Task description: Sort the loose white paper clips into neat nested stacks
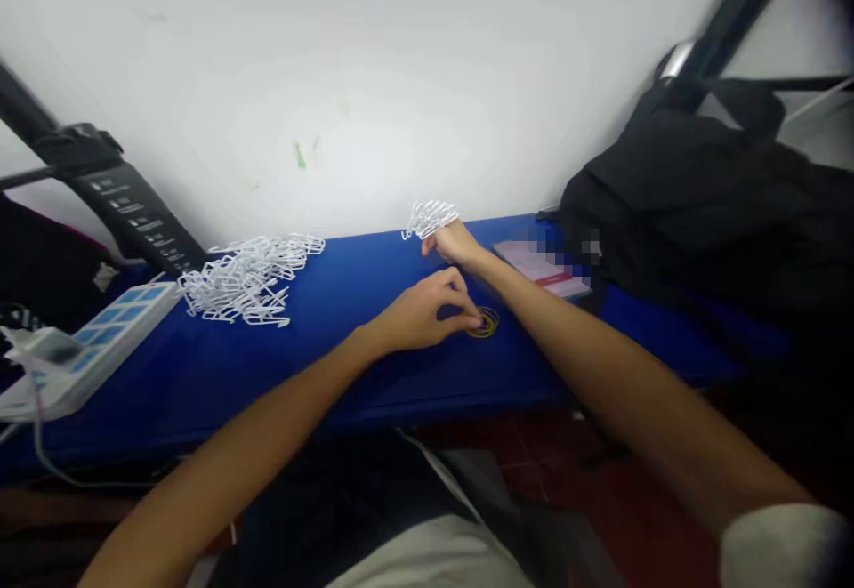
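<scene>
My left hand (427, 310) reaches over the blue table with thumb and forefinger pinched together on the yellow rubber bands (491, 325), which lie in a small looped heap. How many bands sit between the fingertips I cannot tell. Farther back, near the wall, my right hand (454, 241) is closed around a bundle of white wire hooks (431, 216). The hooks stick up and to the left out of the fist, lined up side by side. To the left lies a tangled pile of similar white hooks (244, 277).
A white power strip (113, 326) with blue panels and a cable is at the left of the blue table (347, 303). A pink-and-white flat packet (543, 269) lies by my right forearm. Black fabric (667, 197) is heaped at the right. Behind rises a white wall (400, 81).
</scene>
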